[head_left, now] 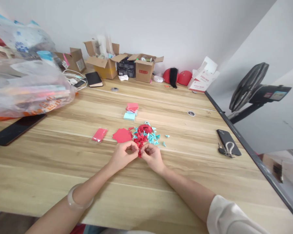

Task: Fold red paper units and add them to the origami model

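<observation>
Small red folded paper piece (139, 152), a stubby origami unit, is sitting between the two hands just above the light wooden table (63, 162), near the middle of the near half. Left hand (123, 154) is closing on it from the left and right hand (152, 156) from the right, so the piece is lying exactly at the meeting point of both sets of fingertips, neither hand being nearer than the other. Fingers (134, 147) of the left hand are curling inward and pinching the upper left part of the piece; fingers (144, 150) of the right hand are pinching its right side. The long axis of the piece seems to be running roughly near to far, pointing down toward the table, though it is too small to tell for certain.

Just beyond the fingertips, on the far side, a heap of red and light-blue folded paper triangles (147, 134) is lying, with a partly built red ring in its middle. To the left of the heap a flat stack of red square paper sheets (121, 135) is resting, and further left a pink wrapped packet of paper (99, 134). Farther back a red and pale-blue pad of sticky notes (131, 111) is sitting. Well apart on the right, a black phone with keys (228, 147) is lying by the table edge. A pale translucent bangle (78, 198) is circling the left wrist.
</observation>
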Motion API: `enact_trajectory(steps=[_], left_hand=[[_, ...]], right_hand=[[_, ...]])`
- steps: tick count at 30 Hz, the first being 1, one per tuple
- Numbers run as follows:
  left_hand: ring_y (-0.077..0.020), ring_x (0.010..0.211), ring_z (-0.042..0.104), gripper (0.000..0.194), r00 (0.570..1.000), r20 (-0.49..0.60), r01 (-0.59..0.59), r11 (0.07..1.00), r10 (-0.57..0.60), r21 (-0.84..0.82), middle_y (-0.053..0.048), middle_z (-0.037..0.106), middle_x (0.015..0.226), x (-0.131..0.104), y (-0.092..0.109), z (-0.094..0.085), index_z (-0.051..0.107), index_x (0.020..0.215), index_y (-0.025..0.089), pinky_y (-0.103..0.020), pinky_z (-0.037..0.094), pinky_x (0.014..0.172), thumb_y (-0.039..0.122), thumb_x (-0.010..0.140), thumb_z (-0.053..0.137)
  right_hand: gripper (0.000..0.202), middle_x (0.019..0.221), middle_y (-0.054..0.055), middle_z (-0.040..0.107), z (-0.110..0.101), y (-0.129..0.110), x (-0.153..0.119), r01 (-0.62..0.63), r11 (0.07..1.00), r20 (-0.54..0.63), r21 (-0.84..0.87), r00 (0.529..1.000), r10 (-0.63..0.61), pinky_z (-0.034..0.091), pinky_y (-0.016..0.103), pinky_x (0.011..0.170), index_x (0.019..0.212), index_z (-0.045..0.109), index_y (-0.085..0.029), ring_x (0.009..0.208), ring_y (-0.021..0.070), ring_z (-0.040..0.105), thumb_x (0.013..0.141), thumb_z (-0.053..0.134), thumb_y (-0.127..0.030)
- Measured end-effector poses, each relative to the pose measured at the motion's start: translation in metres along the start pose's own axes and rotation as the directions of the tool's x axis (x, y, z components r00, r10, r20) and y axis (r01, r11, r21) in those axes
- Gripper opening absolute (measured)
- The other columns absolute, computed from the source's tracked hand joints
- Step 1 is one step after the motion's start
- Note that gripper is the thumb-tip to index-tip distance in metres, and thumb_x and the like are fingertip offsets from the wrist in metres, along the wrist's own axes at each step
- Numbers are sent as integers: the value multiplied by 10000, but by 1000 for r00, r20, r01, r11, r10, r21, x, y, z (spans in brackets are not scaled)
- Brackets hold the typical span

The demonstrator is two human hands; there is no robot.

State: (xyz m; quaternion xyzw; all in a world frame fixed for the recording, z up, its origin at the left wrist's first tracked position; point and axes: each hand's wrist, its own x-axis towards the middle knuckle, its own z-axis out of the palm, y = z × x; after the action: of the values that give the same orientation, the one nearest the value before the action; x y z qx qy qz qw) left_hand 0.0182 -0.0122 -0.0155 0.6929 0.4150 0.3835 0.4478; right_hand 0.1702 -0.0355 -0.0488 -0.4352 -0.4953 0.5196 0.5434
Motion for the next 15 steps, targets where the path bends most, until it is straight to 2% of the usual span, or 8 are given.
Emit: enact_trajectory(steps=[8,15], left_hand=[[-118,634,583,79,999,-38,-14,1000,15,12,-4,622,645,1,1,-2,581,649,147,-217,471,634,157,727,573],[-118,631,588,140,999,-37,22,996,-25,-86,-12,626,659,2,-1,-1,569,656,142,-211,480,611,233,742,630]], right_hand=[[108,687,7,606,0,-8,0,-21,997,63,76,998,17,458,255,598,696,624,-173,596,110,553,706,687,-261],[191,633,-8,636,0,-7,3,-95,985,55,144,995,88,468,242,567,699,610,-180,572,113,581,665,748,-307]])
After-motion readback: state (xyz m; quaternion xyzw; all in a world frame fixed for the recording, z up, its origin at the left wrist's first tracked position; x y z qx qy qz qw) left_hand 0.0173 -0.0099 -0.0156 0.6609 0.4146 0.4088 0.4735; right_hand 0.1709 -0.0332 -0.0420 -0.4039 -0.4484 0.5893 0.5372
